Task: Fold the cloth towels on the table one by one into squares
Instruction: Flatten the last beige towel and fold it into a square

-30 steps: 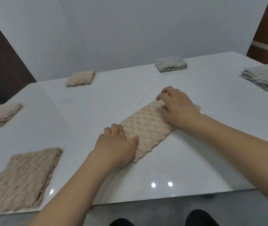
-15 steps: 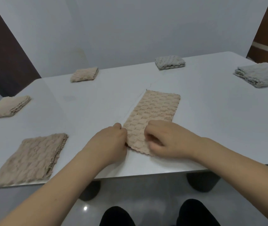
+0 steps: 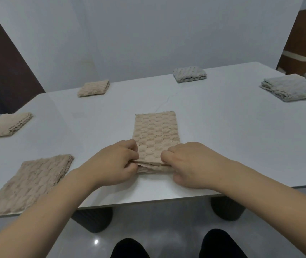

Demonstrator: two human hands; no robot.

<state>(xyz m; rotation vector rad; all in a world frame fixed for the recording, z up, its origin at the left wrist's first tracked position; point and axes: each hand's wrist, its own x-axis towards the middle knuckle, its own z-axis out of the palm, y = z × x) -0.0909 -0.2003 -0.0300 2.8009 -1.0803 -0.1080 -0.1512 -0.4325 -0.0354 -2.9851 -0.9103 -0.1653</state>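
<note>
A beige textured towel [image 3: 156, 130] lies folded into a long strip in the middle of the white table [image 3: 223, 127], running straight away from me. My left hand [image 3: 114, 162] pinches the strip's near left corner. My right hand [image 3: 187, 162] pinches the near right corner. Both hands have the near edge raised slightly, so the layers show between them.
Folded beige towels lie at the near left [image 3: 31, 183], the left edge [image 3: 6, 124] and the far left [image 3: 94, 88]. Grey folded towels sit at the far middle [image 3: 189, 73] and the right edge [image 3: 293, 87]. The table's front edge is just below my wrists.
The strip has turned from slanting to straight ahead. My right hand came back from the far end to the near edge, and both hands now grip the near corners.
</note>
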